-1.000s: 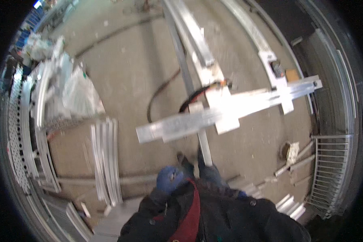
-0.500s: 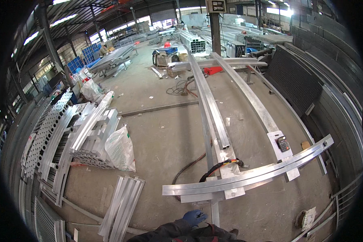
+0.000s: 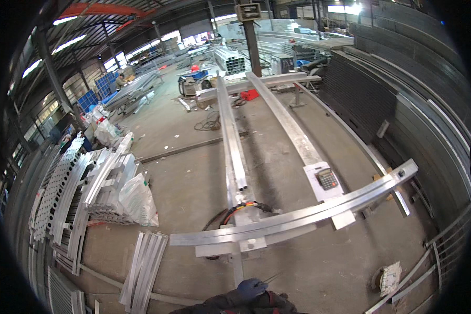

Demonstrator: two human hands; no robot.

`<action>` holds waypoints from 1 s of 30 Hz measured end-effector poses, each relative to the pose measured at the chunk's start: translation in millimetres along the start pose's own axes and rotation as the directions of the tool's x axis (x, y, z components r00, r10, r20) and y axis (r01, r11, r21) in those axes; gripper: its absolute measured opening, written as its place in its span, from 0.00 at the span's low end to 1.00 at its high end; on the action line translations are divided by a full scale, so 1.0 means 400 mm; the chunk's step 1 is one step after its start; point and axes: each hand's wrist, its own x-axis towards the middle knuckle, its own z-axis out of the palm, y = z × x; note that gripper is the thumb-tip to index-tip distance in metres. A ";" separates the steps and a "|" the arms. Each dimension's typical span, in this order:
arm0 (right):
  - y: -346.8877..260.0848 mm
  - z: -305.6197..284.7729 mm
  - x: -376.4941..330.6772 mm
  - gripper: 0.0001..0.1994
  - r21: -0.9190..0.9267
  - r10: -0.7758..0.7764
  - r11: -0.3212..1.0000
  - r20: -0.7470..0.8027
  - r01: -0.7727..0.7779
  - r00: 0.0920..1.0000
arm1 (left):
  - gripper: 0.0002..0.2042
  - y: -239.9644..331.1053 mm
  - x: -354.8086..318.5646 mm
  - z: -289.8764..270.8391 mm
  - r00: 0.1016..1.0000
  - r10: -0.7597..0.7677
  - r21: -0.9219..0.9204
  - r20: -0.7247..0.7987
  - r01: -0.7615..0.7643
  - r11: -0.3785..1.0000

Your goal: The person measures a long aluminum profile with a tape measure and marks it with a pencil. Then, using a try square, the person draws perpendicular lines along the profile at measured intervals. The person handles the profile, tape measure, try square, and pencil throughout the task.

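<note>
My left hand (image 3: pixel 251 288), in a dark blue glove, is low in the picture, in front of my body. Its fingers look curled, and a thin dark line (image 3: pixel 275 276) sticks out past the fingertips; what it is I cannot make out. Just beyond the hand, and apart from it, a long, slightly curved aluminium profile (image 3: pixel 298 215) lies across two metal beams. My right hand does not show. A calculator (image 3: pixel 327 179) rests on a white sheet (image 3: pixel 315 172) on the right beam, close to the profile. A dark and orange cable (image 3: pixel 229 213) loops over the left beam (image 3: pixel 230 136).
Silvery profiles (image 3: pixel 144 269) lie on the floor at left, near a stack of metal sections (image 3: pixel 107 201) and a white sack (image 3: pixel 138 201). Dark panels (image 3: pixel 358 94) lean along the right side. A metal railing (image 3: pixel 438 267) stands at lower right. Farther back rises a post (image 3: pixel 252 49).
The view has turned right, so the profile, beams and calculator appear farther left. My left hand's fingers, more stretched out before, now look curled, with the thin dark line showing beside them.
</note>
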 end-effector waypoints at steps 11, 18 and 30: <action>0.357 -0.399 -0.231 0.19 0.223 0.119 0.974 -0.356 -0.039 0.927 | 0.21 0.414 0.344 0.191 0.978 0.034 -0.002 0.208 -0.034 0.999; 0.834 -0.501 -0.710 0.20 0.423 0.700 0.712 -0.362 -0.561 0.615 | 0.20 0.770 0.596 0.270 0.870 0.261 -0.101 0.418 -0.241 0.965; 0.579 -1.187 -0.801 0.16 0.362 0.373 0.927 -0.918 -0.104 0.135 | 0.16 1.332 1.045 0.702 0.676 0.507 -0.285 0.535 -0.420 0.862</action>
